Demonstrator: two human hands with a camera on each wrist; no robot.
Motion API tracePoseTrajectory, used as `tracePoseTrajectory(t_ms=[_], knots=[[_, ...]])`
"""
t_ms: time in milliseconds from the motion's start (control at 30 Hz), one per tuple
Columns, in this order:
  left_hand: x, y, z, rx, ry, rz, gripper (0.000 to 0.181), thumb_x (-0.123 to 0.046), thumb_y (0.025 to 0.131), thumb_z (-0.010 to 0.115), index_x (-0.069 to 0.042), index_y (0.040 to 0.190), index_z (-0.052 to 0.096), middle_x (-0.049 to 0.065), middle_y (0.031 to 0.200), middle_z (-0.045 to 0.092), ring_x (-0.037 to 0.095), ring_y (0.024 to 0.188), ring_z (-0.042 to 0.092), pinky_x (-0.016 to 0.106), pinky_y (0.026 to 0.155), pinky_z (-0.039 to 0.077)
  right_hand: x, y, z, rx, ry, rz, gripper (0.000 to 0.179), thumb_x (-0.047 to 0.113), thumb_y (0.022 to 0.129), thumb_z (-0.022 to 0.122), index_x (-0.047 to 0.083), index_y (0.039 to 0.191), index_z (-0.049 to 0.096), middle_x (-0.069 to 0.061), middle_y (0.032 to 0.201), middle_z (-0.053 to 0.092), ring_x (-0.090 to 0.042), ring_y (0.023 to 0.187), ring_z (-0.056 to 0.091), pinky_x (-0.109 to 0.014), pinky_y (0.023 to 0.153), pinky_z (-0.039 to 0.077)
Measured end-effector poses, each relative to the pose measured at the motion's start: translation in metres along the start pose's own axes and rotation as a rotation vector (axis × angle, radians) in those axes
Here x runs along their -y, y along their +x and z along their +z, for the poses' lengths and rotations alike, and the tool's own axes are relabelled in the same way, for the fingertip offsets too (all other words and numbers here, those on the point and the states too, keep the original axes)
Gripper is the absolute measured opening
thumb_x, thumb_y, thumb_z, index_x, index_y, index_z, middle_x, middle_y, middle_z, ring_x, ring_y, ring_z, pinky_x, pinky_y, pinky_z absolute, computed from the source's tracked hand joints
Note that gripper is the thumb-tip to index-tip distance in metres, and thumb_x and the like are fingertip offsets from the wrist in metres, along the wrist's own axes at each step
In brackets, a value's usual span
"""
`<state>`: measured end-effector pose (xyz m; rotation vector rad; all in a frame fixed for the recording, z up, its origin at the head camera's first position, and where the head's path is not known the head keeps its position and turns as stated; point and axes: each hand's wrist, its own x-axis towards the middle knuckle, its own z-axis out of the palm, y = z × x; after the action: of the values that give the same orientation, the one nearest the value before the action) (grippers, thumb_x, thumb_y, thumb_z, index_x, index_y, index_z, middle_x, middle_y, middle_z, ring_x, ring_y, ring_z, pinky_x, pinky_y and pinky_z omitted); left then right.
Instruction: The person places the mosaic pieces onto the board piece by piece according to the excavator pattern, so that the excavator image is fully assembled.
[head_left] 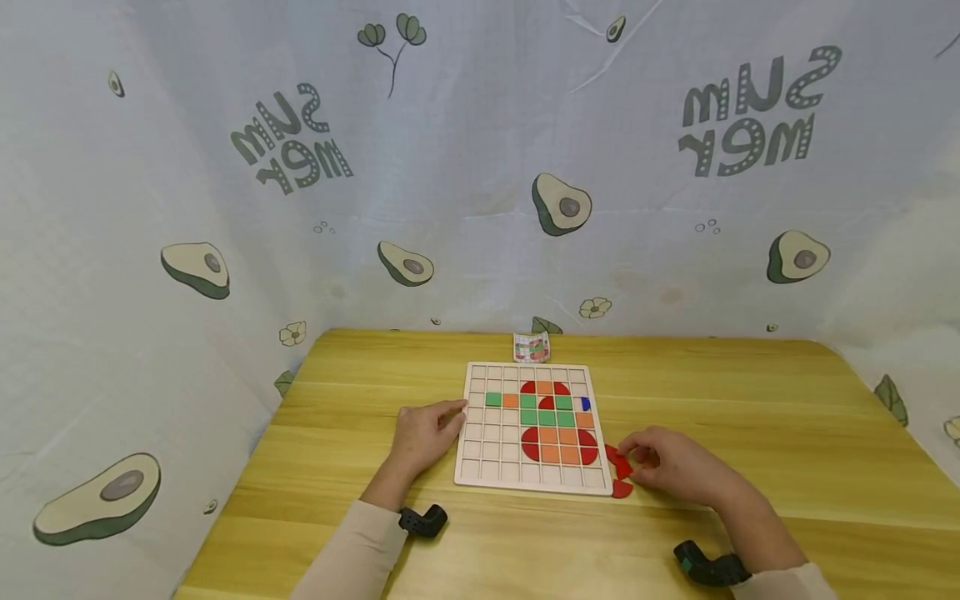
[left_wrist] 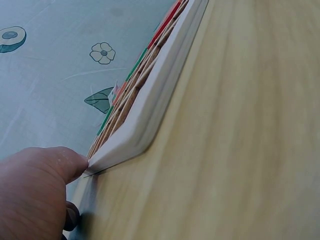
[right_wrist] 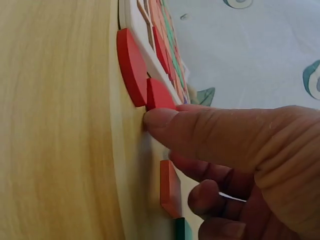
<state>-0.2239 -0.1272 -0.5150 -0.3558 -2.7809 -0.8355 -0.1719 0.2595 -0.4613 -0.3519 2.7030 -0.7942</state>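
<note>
A square wooden grid board (head_left: 487, 475) lies on the table, partly filled with red, orange and green pieces. At its left edge rests my left hand (head_left: 423, 433), its fingers fairly straight and their tips touching the rim; in the left wrist view the thumb (left_wrist: 65, 162) meets the board's corner. Beside the board's lower right side, my right hand (head_left: 671, 462) pinches a red quarter-circle piece (right_wrist: 159, 94) between thumb and index finger. Another red piece (right_wrist: 131, 67) lies against it, and a loose red quarter-circle (head_left: 622, 489) is nearest the board's corner.
A small pattern card (head_left: 532, 347) stands behind the board. Under the right hand lie an orange piece (right_wrist: 170, 187) and a green piece (right_wrist: 183, 229). A blue-and-white piece (head_left: 586, 404) sits at the grid's right side. A printed curtain (head_left: 480, 167) hangs behind the table.
</note>
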Motion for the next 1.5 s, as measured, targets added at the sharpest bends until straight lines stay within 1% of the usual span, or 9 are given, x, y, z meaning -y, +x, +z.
tracePoseTrajectory(t_ms=[133, 300, 467, 700, 900, 1067, 1233, 1400, 1500], knots=[[0.001, 0.0, 0.0, -0.007, -0.003, -0.001, 0.029, -0.034, 0.098, 0.066, -0.027, 0.125, 0.075, -0.011, 0.062, 0.064, 0.001, 0.06, 0.05, 0.033, 0.077, 0.031, -0.001, 0.003, 0.002, -0.036, -0.052, 0.023, 0.023, 0.023, 0.085, 0.083, 0.014, 0.104, 0.073, 0.002, 0.09, 0.063, -0.016, 0.084, 0.054, -0.033, 0.075, 0.049], [0.002, 0.0, 0.001, -0.008, -0.007, -0.002, 0.029, -0.035, 0.098, 0.066, -0.028, 0.125, 0.075, -0.012, 0.057, 0.059, 0.001, 0.058, 0.048, 0.033, 0.076, 0.029, 0.0, 0.006, 0.005, -0.076, -0.113, 0.023, 0.018, 0.026, 0.087, 0.082, 0.015, 0.099, 0.073, 0.004, 0.083, 0.059, -0.014, 0.078, 0.052, -0.03, 0.069, 0.047], [0.003, 0.0, 0.002, -0.008, -0.002, 0.0, 0.029, -0.035, 0.098, 0.066, -0.028, 0.124, 0.075, -0.012, 0.062, 0.065, 0.001, 0.061, 0.053, 0.033, 0.077, 0.029, 0.005, 0.006, 0.005, -0.077, -0.077, 0.059, 0.015, 0.026, 0.087, 0.081, 0.015, 0.095, 0.072, 0.002, 0.082, 0.06, -0.016, 0.077, 0.053, -0.032, 0.07, 0.048], [0.002, 0.0, 0.001, 0.013, 0.0, -0.022, 0.029, -0.038, 0.099, 0.066, -0.03, 0.125, 0.075, -0.01, 0.073, 0.073, 0.003, 0.069, 0.06, 0.033, 0.079, 0.03, 0.008, 0.003, 0.01, -0.082, -0.081, 0.071, 0.026, 0.034, 0.082, 0.085, 0.015, 0.087, 0.068, 0.001, 0.074, 0.054, -0.015, 0.071, 0.049, -0.03, 0.062, 0.039], [0.0, 0.001, 0.0, 0.022, 0.0, -0.03, 0.03, -0.038, 0.099, 0.065, -0.03, 0.125, 0.075, -0.01, 0.068, 0.068, 0.002, 0.066, 0.056, 0.033, 0.078, 0.03, 0.008, 0.004, 0.009, -0.089, -0.112, 0.077, 0.019, 0.023, 0.083, 0.082, 0.012, 0.095, 0.072, 0.0, 0.076, 0.055, -0.017, 0.072, 0.049, -0.032, 0.064, 0.039], [-0.001, 0.0, -0.001, 0.031, 0.002, -0.036, 0.03, -0.038, 0.099, 0.065, -0.03, 0.126, 0.074, -0.011, 0.066, 0.066, 0.002, 0.065, 0.054, 0.033, 0.078, 0.029, 0.006, 0.003, 0.007, -0.098, -0.122, 0.087, 0.022, 0.025, 0.083, 0.084, 0.011, 0.094, 0.071, -0.001, 0.075, 0.053, -0.017, 0.071, 0.048, -0.031, 0.063, 0.038], [-0.001, 0.0, -0.002, 0.025, 0.005, -0.023, 0.029, -0.037, 0.099, 0.065, -0.029, 0.125, 0.075, -0.013, 0.06, 0.059, 0.003, 0.062, 0.052, 0.033, 0.077, 0.029, 0.007, 0.003, 0.006, -0.12, -0.159, 0.053, 0.021, 0.025, 0.085, 0.083, 0.01, 0.094, 0.071, 0.001, 0.073, 0.052, -0.015, 0.069, 0.047, -0.029, 0.062, 0.036], [0.0, 0.0, -0.002, 0.033, 0.007, -0.021, 0.03, -0.038, 0.099, 0.064, -0.029, 0.126, 0.074, -0.014, 0.058, 0.055, 0.002, 0.061, 0.049, 0.033, 0.077, 0.029, 0.02, 0.006, 0.007, -0.158, -0.183, 0.001, 0.022, 0.027, 0.086, 0.081, 0.01, 0.096, 0.072, 0.003, 0.074, 0.053, -0.013, 0.069, 0.047, -0.028, 0.061, 0.037], [0.0, 0.001, -0.001, 0.033, 0.006, -0.02, 0.03, -0.039, 0.099, 0.064, -0.029, 0.126, 0.074, -0.013, 0.058, 0.055, 0.002, 0.06, 0.048, 0.033, 0.077, 0.029, 0.035, 0.012, 0.009, -0.174, -0.161, -0.026, 0.02, 0.027, 0.088, 0.08, 0.011, 0.097, 0.072, 0.004, 0.074, 0.053, -0.012, 0.068, 0.047, -0.025, 0.059, 0.038]])
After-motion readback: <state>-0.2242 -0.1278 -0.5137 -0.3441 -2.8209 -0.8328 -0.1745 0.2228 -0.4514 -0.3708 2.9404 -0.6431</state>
